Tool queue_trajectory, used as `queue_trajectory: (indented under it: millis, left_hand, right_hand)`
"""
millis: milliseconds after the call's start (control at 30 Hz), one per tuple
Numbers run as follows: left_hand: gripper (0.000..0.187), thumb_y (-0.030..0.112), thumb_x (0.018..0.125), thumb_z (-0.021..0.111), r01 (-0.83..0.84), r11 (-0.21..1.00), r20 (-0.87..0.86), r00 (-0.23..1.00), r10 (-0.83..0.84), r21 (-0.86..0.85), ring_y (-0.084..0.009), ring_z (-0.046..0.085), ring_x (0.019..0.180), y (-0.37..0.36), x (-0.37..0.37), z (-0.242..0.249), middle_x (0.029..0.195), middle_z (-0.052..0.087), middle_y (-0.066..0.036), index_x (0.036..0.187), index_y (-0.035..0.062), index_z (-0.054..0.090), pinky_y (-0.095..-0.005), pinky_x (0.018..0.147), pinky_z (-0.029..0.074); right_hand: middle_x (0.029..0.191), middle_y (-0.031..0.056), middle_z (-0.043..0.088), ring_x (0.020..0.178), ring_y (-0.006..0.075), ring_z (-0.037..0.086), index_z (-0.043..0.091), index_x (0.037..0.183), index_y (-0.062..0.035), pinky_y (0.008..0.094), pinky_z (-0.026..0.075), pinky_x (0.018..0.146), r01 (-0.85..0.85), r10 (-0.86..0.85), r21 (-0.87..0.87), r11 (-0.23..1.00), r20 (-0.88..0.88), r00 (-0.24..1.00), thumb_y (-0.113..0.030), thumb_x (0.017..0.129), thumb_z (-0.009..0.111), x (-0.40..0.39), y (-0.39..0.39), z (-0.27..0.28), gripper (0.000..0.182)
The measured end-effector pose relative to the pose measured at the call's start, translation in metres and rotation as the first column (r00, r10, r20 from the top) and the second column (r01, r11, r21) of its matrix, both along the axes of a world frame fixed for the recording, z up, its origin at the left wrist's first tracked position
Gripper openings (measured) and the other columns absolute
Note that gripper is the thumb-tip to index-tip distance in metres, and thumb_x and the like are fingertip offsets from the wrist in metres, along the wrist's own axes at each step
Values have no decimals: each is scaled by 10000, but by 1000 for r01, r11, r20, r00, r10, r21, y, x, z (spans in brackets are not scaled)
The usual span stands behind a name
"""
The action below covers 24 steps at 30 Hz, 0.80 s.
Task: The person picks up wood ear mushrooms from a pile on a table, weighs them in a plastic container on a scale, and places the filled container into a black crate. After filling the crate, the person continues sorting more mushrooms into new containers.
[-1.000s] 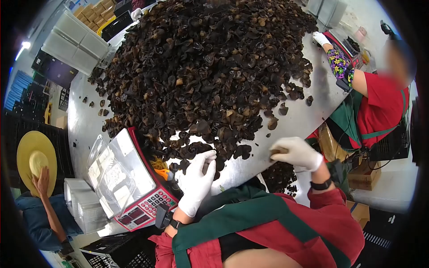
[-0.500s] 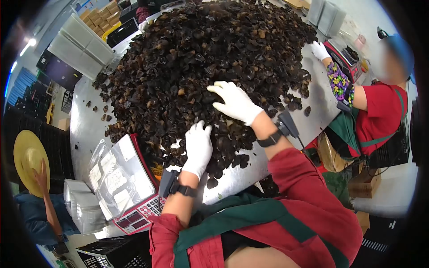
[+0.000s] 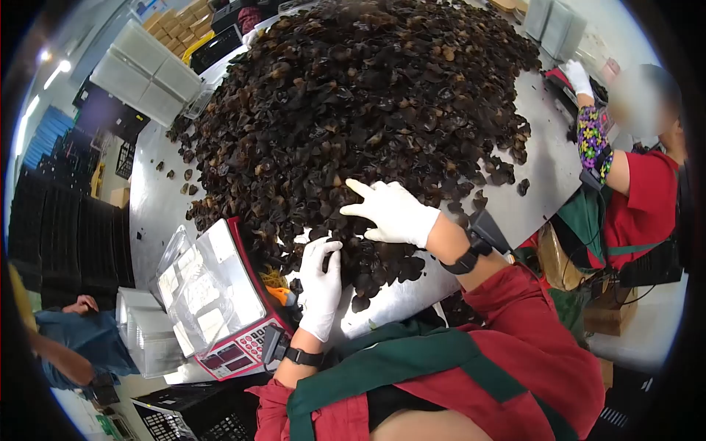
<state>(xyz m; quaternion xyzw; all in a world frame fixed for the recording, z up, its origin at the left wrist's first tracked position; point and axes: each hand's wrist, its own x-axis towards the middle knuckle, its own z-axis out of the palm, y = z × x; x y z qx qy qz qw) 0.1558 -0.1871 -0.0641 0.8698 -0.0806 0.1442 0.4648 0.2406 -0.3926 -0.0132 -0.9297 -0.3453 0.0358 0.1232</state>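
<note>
A large heap of dark wood ear mushrooms (image 3: pixel 353 110) covers much of the metal table in front of me. My right hand (image 3: pixel 393 212), in a white glove, rests low over the near part of the heap, its fingers spread and nothing seen in them. Lower and to the left, my gloved left hand (image 3: pixel 321 287) is at the heap's near edge. Its fingers are curled in towards the thumb; what they hold, if anything, is hidden. Beside it stands a red-and-white scale (image 3: pixel 237 353) with a clear plastic box (image 3: pixel 195 290) on its pan.
Stacked clear containers stand at the back left (image 3: pixel 136 73) and lower left (image 3: pixel 147 334). An orange-handled tool (image 3: pixel 279 295) lies beside the scale. On the right, a co-worker's gloved hand (image 3: pixel 577 77) is at another scale. Another person's arm (image 3: pixel 62 356) shows at far left.
My left hand has drawn back slightly and its fingers have curled. My right hand has moved nearer to me. The co-worker's hand at right has risen over the scale; the straw hat has mostly left view.
</note>
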Motion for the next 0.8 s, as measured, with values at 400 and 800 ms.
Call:
queue_trajectory:
  millis: [400, 800]
  left_hand:
    - [214, -41, 837, 620, -108, 991, 117, 988, 98, 76, -277, 657, 967, 16, -5, -16, 1022, 657, -120, 1030, 44, 660, -346, 857, 519]
    - [235, -3, 797, 616, -89, 971, 120, 991, 63, 221, -319, 641, 1006, 16, -35, -14, 1053, 667, -103, 995, 109, 677, -416, 878, 507]
  right_hand:
    - [804, 72, 609, 826, 231, 596, 642, 939, -40, 374, 442, 769, -343, 349, -70, 937, 251, 903, -233, 805, 650, -104, 76, 193, 235]
    - [842, 122, 651, 791, 294, 629, 695, 864, -41, 442, 504, 740, -316, 427, -314, 896, 405, 809, -177, 843, 572, -66, 60, 260, 185]
